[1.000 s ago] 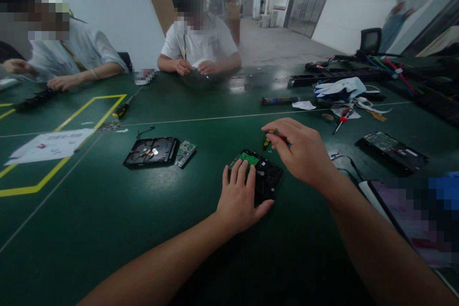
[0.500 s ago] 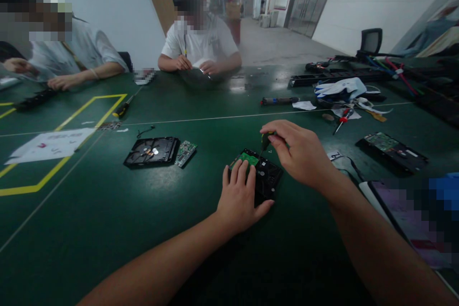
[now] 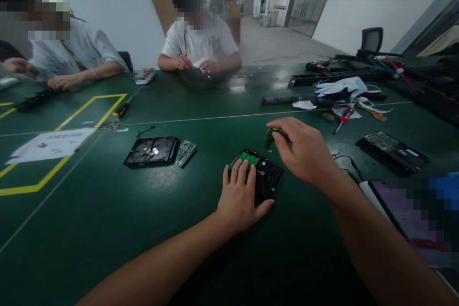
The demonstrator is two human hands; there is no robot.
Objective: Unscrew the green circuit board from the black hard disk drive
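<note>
A black hard drive (image 3: 267,174) with a green circuit board (image 3: 248,158) lies on the green table (image 3: 107,210) in front of me. My left hand (image 3: 240,196) rests flat on its near side, fingers spread over the board and the case. My right hand (image 3: 304,153) is closed around a small yellow-and-black screwdriver (image 3: 268,137), whose tip points down at the drive's far corner.
An opened drive (image 3: 151,150) and a loose circuit board (image 3: 185,153) lie to the left. Another drive (image 3: 392,149), a red screwdriver (image 3: 342,119), gloves (image 3: 340,88) and cables lie at right. Two people sit across the table. A paper sheet (image 3: 50,146) lies inside yellow tape lines.
My right hand has shifted slightly to the right and turned with the screwdriver; its yellow handle top now shows. My left hand has stayed on the drive.
</note>
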